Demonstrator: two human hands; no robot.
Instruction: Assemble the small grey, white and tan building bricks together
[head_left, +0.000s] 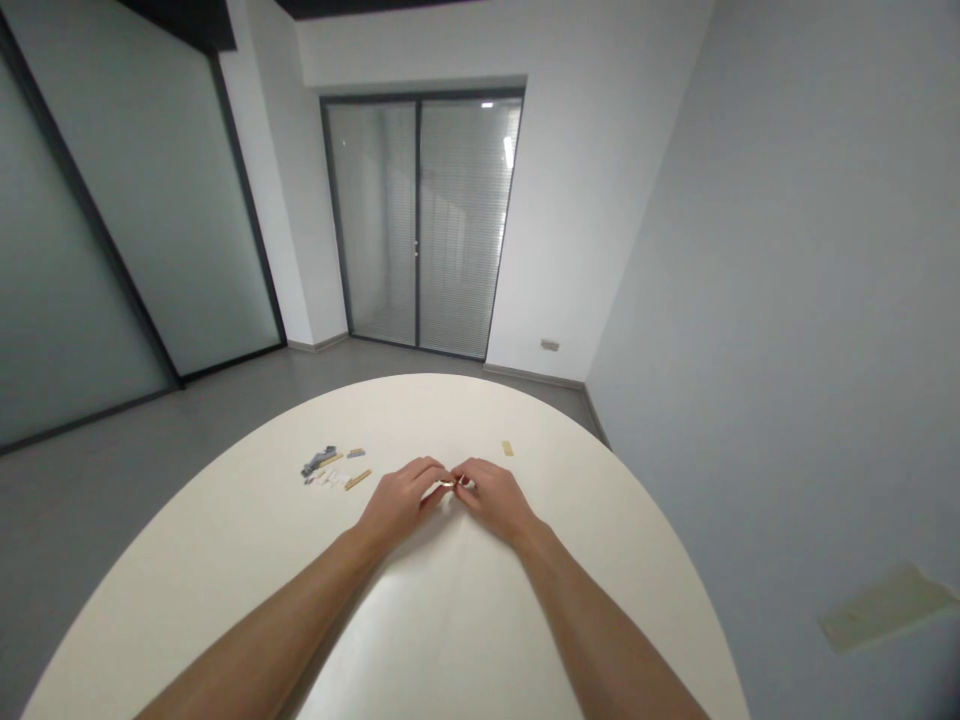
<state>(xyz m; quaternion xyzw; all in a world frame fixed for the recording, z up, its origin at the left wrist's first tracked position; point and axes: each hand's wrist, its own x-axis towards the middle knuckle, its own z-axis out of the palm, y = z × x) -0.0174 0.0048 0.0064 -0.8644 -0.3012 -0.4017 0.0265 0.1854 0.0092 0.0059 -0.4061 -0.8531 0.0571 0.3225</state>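
My left hand and my right hand meet over the middle of the round table, fingertips nearly touching. Between the left thumb and fingers is a small tan piece, partly covered by the fingers. My right thumb and forefinger pinch at its right end, where something small and whitish shows; its kind is too small to make out. Left of the hands lies a loose pile of small grey pieces, with tan and white bits among them. A tan strip lies nearest to my left hand.
The white round table fills the foreground. A flat tan piece lies beyond my right hand, and a small grey-and-tan piece beside the pile. A wall stands close on the right, with a strip of tape on it.
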